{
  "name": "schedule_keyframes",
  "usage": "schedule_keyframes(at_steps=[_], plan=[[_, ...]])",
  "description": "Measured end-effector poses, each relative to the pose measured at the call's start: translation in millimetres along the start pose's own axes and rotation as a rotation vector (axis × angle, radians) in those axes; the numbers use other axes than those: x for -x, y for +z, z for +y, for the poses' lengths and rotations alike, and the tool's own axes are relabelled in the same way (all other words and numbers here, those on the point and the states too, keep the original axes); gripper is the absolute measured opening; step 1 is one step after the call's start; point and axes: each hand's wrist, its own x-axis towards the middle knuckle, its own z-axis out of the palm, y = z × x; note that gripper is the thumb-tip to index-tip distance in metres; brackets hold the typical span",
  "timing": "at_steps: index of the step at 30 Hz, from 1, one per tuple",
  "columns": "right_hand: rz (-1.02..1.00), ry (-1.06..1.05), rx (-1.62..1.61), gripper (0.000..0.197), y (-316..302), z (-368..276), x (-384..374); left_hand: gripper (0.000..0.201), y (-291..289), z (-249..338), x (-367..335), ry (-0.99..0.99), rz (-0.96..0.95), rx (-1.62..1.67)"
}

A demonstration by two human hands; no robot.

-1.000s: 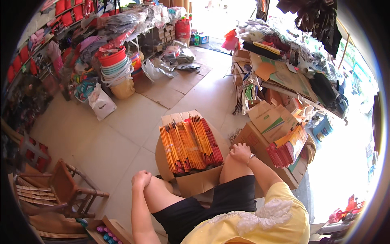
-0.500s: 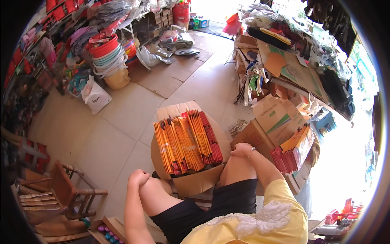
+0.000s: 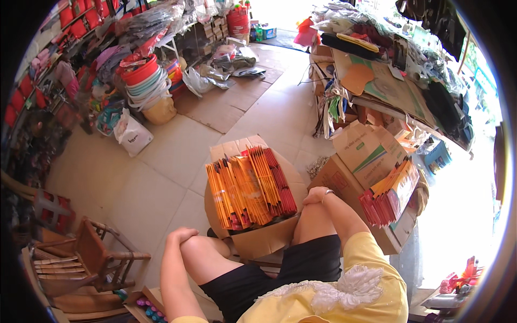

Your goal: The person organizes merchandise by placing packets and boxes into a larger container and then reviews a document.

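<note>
My left hand (image 3: 182,234) lies over my left knee with its fingers laid out, holding nothing. On the other knee rests my right hand (image 3: 315,195), also empty, its fingers lying over the kneecap; a bracelet circles that wrist. Between my knees stands an open cardboard box (image 3: 262,243). Tightly packed rows of flat orange packets (image 3: 237,188) and red packets (image 3: 282,183) stand upright in it. Neither hand touches them. Beyond my right hand, a second cardboard box (image 3: 336,180) has more red-and-orange packets (image 3: 389,194) leaning on its right side.
A wooden chair (image 3: 99,250) stands at the left. Farther off are stacked buckets (image 3: 148,89), a white bag (image 3: 132,134) and cardboard sheets (image 3: 215,110) on the tiled floor. A goods-laden table (image 3: 393,89) occupies the right. A box of colourful bottles (image 3: 149,311) is by my left elbow.
The whole view has shifted slightly. Both hands stay on my knees, the left one's fingers looking a little more stretched out. The packets and boxes have not been moved.
</note>
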Motion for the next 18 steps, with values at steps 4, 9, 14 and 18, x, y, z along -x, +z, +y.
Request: schedule_keyframes(at_steps=[4, 9, 14, 18], plan=[[0.131, 0.044, 0.07, 0.053, 2.7, -7.8, 16.9, 0.047, 2.4, 3.8, 7.2, -0.026, -0.009, -0.095], [0.273, 0.055, 0.075, 0.048, 13.3, -11.1, 30.8, 0.045, 7.0, 3.5, 9.9, -0.018, 0.104, -0.167], [0.356, 0.06, 0.064, 0.048, 20.8, -0.5, 34.3, 0.041, 11.9, -4.0, -1.7, -0.005, 0.265, -0.195], [0.389, 0.067, 0.027, 0.048, 20.3, 0.9, 40.8, 0.047, 9.0, -10.4, -5.2, -0.018, 0.23, -0.179]])
